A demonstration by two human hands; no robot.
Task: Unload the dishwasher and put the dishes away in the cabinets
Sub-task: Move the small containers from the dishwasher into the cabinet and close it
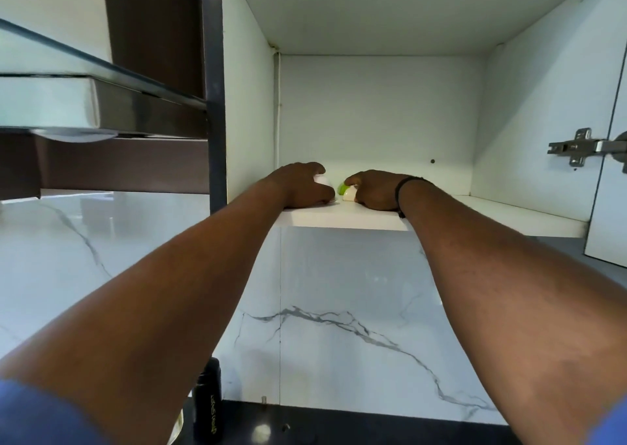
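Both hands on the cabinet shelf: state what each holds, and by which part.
The left hand grips a small white item from above. The right hand grips a white piece with a green rim by its side. What they are cannot be told.

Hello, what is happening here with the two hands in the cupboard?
A person reaches both arms up into an open white wall cabinet. The left hand holds a small white item on the shelf. The right hand holds a small white and green item beside it. Both are too hidden to identify. They seem to be being set down on the shelf.
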